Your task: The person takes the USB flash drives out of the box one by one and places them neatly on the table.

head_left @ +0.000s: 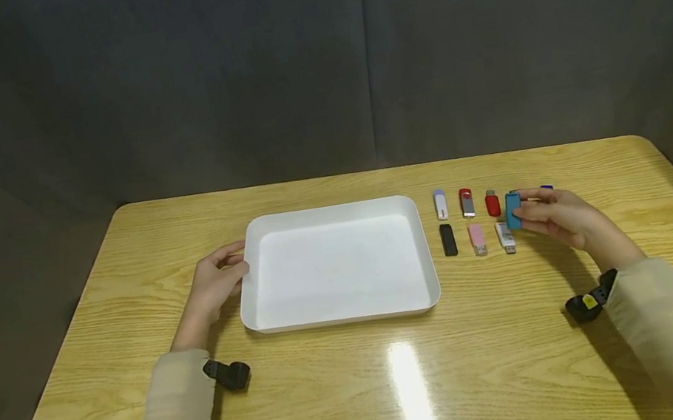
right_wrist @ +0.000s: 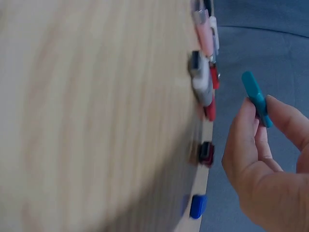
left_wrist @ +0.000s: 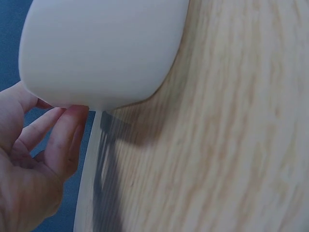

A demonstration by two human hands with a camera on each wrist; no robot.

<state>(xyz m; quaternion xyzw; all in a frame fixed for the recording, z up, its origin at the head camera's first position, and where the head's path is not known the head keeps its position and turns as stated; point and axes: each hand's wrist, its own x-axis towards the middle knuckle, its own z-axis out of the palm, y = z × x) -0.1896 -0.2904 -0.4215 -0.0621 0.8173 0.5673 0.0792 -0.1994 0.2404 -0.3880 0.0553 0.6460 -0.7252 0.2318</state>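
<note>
Between thumb and fingers, my right hand (head_left: 559,216) pinches a teal-blue USB stick (right_wrist: 256,96), raised above the table at the right of the row. At the other side, my left hand (head_left: 214,280) rests its fingertips against the outer left wall of a white rectangular tray (head_left: 245,286). The left wrist view shows those fingers (left_wrist: 67,135) right at the tray's outer side. Near the right hand lie a white USB stick (head_left: 506,238) and a red one (head_left: 492,203). A blue stick (right_wrist: 198,206) and a dark red one (right_wrist: 206,153) are mostly hidden behind the hand in the head view.
Left of these lie a pink USB stick (head_left: 478,239), a black one (head_left: 448,240), a red-and-silver one (head_left: 467,203) and a white-and-lilac one (head_left: 440,205). The wooden table (head_left: 317,408) ends against a dark grey curtain (head_left: 222,95) at the back.
</note>
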